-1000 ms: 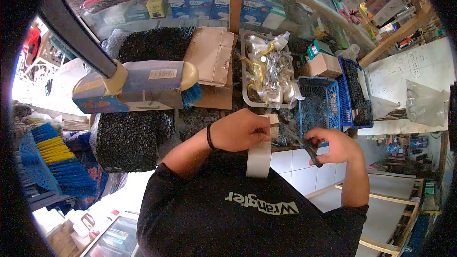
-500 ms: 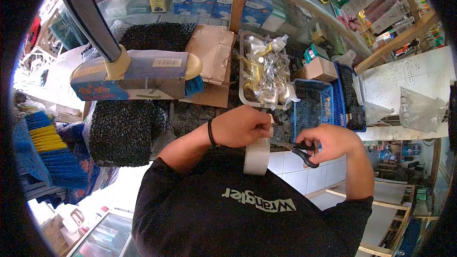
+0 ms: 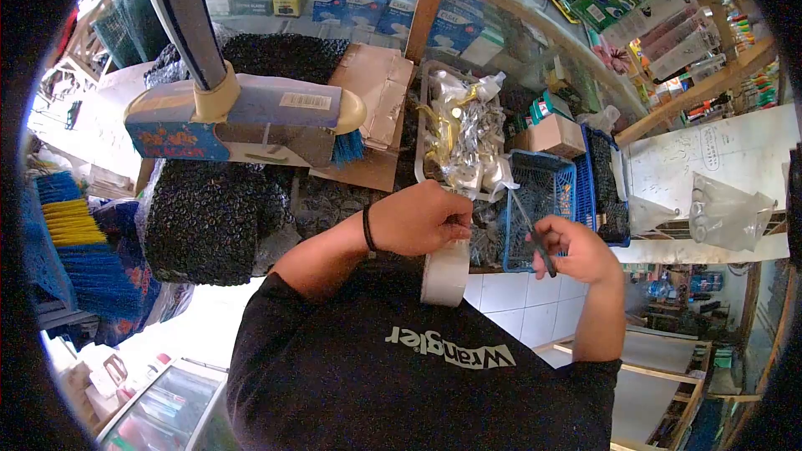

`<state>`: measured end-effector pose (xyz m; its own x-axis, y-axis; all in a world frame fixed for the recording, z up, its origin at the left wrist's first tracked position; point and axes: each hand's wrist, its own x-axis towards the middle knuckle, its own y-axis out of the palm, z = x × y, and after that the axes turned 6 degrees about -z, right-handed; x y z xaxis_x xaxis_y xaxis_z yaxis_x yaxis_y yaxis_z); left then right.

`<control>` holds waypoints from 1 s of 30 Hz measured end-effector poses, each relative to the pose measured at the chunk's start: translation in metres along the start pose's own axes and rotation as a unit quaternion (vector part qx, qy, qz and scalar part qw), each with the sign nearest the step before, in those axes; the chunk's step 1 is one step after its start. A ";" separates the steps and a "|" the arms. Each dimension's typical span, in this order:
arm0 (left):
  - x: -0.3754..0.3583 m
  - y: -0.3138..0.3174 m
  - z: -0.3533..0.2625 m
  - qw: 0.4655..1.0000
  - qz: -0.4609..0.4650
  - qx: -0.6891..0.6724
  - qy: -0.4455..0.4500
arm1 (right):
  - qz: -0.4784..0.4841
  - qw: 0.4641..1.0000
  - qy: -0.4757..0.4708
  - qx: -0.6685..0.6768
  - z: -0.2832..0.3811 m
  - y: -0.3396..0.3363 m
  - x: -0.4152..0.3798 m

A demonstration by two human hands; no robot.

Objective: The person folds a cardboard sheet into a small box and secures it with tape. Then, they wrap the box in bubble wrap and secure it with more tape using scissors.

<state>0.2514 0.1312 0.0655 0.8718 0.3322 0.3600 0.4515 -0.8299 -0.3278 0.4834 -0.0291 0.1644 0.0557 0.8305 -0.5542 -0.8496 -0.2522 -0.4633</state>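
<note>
Left hand [image 3: 420, 219]: fingers pinched at the upper edge of the tape [image 3: 445, 274] (a black band [image 3: 368, 229] circles this wrist).
Tape: hanging below those fingers, in front of the shirt [image 3: 418, 376].
Right hand [image 3: 583, 252]: fingers curled around the handles of the scissors [image 3: 545, 259].
Scissors: tilted, blades pointing toward the tray [image 3: 420, 169], seen against the basket [image 3: 545, 190].

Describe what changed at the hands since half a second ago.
The right hand has swung the scissors from pointing at the tape roll to pointing forward, over the blue basket. Nothing visibly grasped or released; the left hand still holds the roll.
</note>
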 end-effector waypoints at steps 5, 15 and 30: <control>0.002 -0.001 -0.006 1.000 0.015 -0.001 -0.022 | 0.031 0.997 -0.051 0.047 -0.010 0.012 0.000; 0.003 -0.002 -0.009 0.998 0.030 -0.041 -0.032 | 0.103 0.991 -0.047 -0.073 -0.003 -0.002 -0.006; 0.007 0.001 -0.015 0.999 0.034 -0.021 0.001 | 0.178 0.946 -0.048 -0.265 0.046 -0.012 0.002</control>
<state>0.2557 0.1257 0.0809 0.8997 0.2735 0.3402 0.3829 -0.8688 -0.3141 0.4697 -0.0010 0.2008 -0.2550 0.6805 -0.6869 -0.4207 -0.7177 -0.5549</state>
